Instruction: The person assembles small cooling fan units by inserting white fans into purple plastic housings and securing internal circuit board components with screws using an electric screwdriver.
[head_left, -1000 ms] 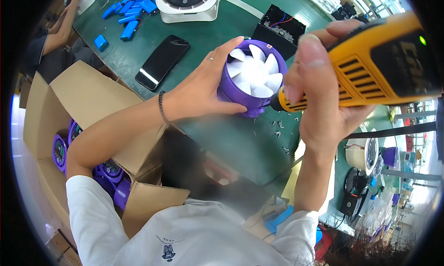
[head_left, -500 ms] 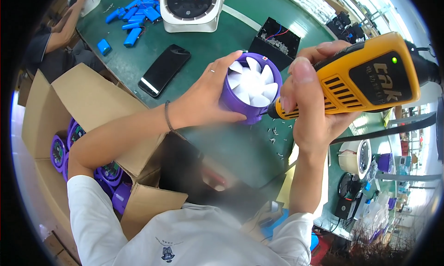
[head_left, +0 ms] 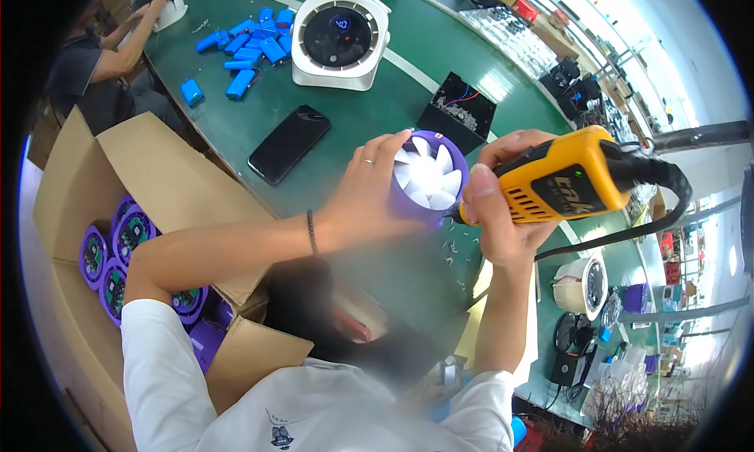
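Note:
My left hand (head_left: pixel 369 186) is closed round the side of a purple round fan housing (head_left: pixel 462 166), its fingers over the rim. White fan blades (head_left: pixel 428 174) face up inside it. With my right hand (head_left: pixel 503 216) I grip a yellow electric screwdriver (head_left: pixel 558 181), held nearly level, with a small green light lit on its body. Its tip points at the lower right side of the housing; whether it touches a screw there I cannot make out. Loose screws (head_left: pixel 449 252) lie on the green table just below the housing.
A black box of screws (head_left: pixel 458 110), a black phone (head_left: pixel 289 144), blue battery packs (head_left: pixel 255 43) and a white device with a lit display (head_left: pixel 339 40) stand beyond. At left an open carton (head_left: pixel 169 165) holds purple housings with circuit boards (head_left: pixel 114 287). Another person (head_left: pixel 102 67) sits far left. The screwdriver's cable (head_left: pixel 605 244) trails right.
Both hands, the fan housing and the screwdriver sit lower in the picture, and the screwdriver appears smaller, farther from the view. The table things have shifted too, as the view has moved.

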`<state>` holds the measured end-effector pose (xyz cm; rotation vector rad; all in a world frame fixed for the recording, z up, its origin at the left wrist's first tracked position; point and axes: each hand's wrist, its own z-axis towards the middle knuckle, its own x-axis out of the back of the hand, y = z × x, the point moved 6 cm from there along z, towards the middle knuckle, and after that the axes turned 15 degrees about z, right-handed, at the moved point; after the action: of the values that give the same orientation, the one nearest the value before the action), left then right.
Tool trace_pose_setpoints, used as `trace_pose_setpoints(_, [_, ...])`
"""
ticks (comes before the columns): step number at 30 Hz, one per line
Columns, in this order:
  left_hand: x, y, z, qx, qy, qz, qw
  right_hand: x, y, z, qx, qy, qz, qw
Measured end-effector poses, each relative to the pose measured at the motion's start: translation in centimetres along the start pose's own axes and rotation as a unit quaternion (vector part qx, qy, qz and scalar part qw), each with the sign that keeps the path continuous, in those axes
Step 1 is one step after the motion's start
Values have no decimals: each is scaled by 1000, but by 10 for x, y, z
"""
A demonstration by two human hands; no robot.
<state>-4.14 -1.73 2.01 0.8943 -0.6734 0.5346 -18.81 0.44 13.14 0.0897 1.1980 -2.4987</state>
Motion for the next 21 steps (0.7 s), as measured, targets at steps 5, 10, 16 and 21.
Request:
trace_pose_setpoints(5, [0,0,0,7,-7,5,1000,4,-3,2,19,49,-6,999])
trace_pose_setpoints(10, [-2,0,1,-14,3,15,1000,14,-16,3,35,63,-48,996])
trace_pose_setpoints(16, [-1,-3,2,-6,-23,5,1000,19,-23,4,36,106,42,993])
trace_pose_setpoints(21, [1,-1,2,-3,-25,1,1000,13,-13,3,17,103,31,994])
